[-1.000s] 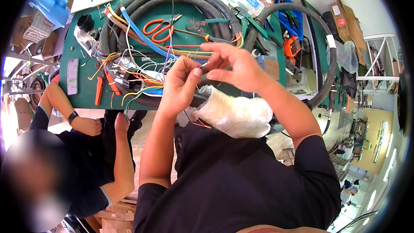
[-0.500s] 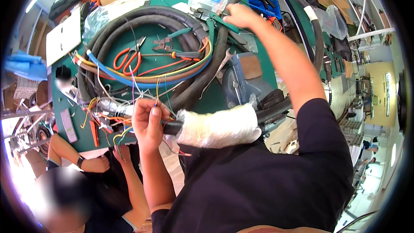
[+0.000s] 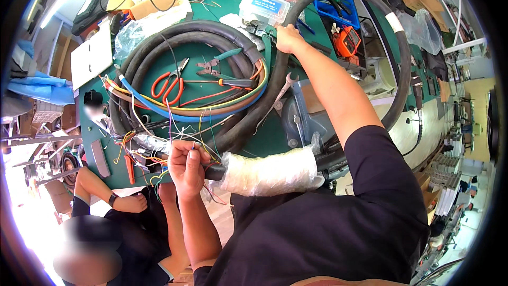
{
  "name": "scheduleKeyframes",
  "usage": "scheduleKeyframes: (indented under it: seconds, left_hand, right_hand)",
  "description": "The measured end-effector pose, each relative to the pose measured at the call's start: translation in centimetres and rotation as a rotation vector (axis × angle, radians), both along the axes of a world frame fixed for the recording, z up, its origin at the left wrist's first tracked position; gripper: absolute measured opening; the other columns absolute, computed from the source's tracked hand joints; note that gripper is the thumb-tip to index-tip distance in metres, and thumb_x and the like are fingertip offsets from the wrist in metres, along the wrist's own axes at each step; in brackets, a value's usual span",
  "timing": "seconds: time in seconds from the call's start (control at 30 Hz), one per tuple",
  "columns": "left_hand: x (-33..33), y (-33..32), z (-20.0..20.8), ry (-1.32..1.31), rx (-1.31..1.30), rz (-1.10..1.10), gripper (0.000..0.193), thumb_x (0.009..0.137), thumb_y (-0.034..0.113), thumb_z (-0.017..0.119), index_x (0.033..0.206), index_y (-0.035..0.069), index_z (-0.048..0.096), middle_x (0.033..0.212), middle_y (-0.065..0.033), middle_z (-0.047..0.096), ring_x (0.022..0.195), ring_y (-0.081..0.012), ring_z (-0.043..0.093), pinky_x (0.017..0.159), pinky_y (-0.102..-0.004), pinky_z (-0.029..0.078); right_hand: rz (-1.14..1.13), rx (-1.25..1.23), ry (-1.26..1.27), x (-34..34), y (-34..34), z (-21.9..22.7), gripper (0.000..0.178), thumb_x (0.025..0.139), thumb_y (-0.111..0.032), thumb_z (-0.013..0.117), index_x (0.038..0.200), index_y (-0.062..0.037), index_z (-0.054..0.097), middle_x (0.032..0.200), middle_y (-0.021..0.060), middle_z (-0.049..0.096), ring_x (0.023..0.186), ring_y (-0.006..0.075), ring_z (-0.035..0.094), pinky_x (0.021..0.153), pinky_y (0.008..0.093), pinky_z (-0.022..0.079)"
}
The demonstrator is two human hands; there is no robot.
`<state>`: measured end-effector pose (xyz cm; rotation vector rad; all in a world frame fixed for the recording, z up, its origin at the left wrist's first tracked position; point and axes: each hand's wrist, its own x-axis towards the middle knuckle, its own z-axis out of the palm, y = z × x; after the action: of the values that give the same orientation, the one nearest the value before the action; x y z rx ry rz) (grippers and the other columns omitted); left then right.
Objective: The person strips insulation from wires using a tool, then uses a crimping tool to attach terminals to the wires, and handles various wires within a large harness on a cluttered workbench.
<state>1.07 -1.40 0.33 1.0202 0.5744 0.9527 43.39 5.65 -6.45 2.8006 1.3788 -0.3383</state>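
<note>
Left grip [image 3: 188, 166] pinches fine wire end [image 3: 193, 146], near side of black cable coil [image 3: 201, 28]. Right grip [image 3: 289, 38] at green-handled tool [image 3: 268, 46], right of coil; how tightly closed, can't tell. Clear box [image 3: 263, 9] beyond coil, contents unclear. Blue tray [image 3: 350, 21], farther right, holds hand tools [image 3: 337, 3].

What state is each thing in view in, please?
Left hand: pinching a wire end.
Right hand: at green-handled tool, grip unclear.
Black cable: coiled.
White wrapping: wound around a cable length.
Scissors: blades seemingly slightly parted.
Blue bin: uncovered.
</note>
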Motion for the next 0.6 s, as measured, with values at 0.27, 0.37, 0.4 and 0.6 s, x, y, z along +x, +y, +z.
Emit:
scheduleKeyframes:
  seconds: [0.27, 0.37, 0.4, 0.6]
  left_hand:
    - [0.1, -0.1, 0.2, 0.005, 0.001, 0.016, 0.015, 0.093, 0.014, 0.059, 0.097, 0.001, 0.051, 0.075, -0.0072, 0.059, 0.067, -0.0108, 0.055, 0.063, -0.0221, 0.044]
    - [0.1, 0.0, 0.6, 0.003, 0.021, 0.008, 0.015, 0.093, 0.014, 0.058, 0.097, 0.002, 0.051, 0.074, -0.0069, 0.059, 0.066, -0.0101, 0.054, 0.063, -0.0221, 0.044]
    - [0.0, 0.0, 0.3, 0.002, 0.014, -0.003, 0.015, 0.093, 0.014, 0.058, 0.096, 0.002, 0.051, 0.074, -0.0068, 0.059, 0.066, -0.0099, 0.054, 0.063, -0.0221, 0.043]
    - [0.2, 0.3, 0.0, 0.005, 0.081, -0.010, 0.014, 0.094, 0.015, 0.057, 0.094, 0.003, 0.051, 0.073, -0.0054, 0.057, 0.064, -0.0099, 0.051, 0.061, -0.0227, 0.042]
  right_hand:
    - [0.164, 0.020, 0.111, 1.6, -0.5, 6.5, 0.041, 0.072, -0.017, 0.064, 0.108, 0.0036, 0.060, 0.099, 0.0259, 0.065, 0.094, 0.0367, 0.064, 0.081, 0.0423, 0.051]
    - [0.133, 0.187, 0.134, 1.1, -2.5, 10.3, 0.040, 0.073, -0.018, 0.063, 0.106, 0.0031, 0.055, 0.099, 0.0260, 0.063, 0.096, 0.0381, 0.061, 0.082, 0.0429, 0.048]
    - [0.142, 0.219, 0.095, 0.7, -3.6, 11.7, 0.041, 0.073, -0.019, 0.063, 0.107, 0.0027, 0.054, 0.099, 0.0256, 0.063, 0.096, 0.0378, 0.061, 0.081, 0.0430, 0.048]
    - [0.058, 0.370, -0.117, -3.3, -11.8, 17.4, 0.039, 0.079, -0.023, 0.063, 0.113, -0.0054, 0.055, 0.092, 0.0184, 0.066, 0.090, 0.0366, 0.063, 0.078, 0.0456, 0.048]
